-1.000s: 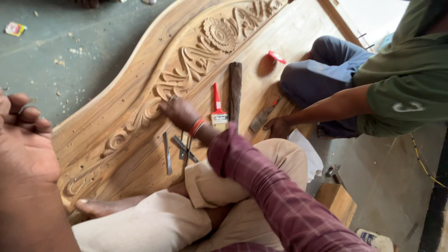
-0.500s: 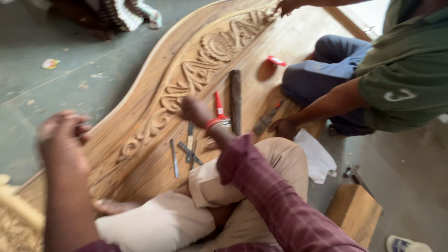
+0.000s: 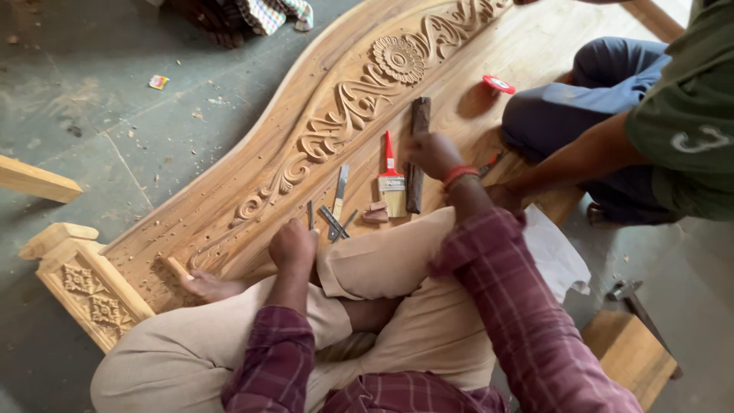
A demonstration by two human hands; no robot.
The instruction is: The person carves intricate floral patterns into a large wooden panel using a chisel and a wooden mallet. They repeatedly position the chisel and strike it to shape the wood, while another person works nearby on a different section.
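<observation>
I sit cross-legged against a long carved wooden panel (image 3: 252, 164) lying on the floor. My left hand (image 3: 293, 245) is down on the panel, fingers curled round the lower end of a thin chisel (image 3: 311, 213). My right hand (image 3: 432, 153), with a red band at the wrist, is closed over a dark wooden mallet (image 3: 420, 115) that lies on the panel. Just left of that hand lies a red-handled paintbrush (image 3: 392, 183). More chisels (image 3: 337, 208) lie crossed between my two hands.
Another person in a green shirt and blue trousers (image 3: 673, 122) sits at the right with a hand (image 3: 501, 195) on the panel. A small red disc (image 3: 498, 83) lies near them. A wooden block (image 3: 631, 356) is at lower right, a carved post (image 3: 84, 291) at lower left.
My left hand has come down from up near the camera onto the panel by the chisels. My right hand has shifted from the chisels to the dark mallet. The view has swung right.
</observation>
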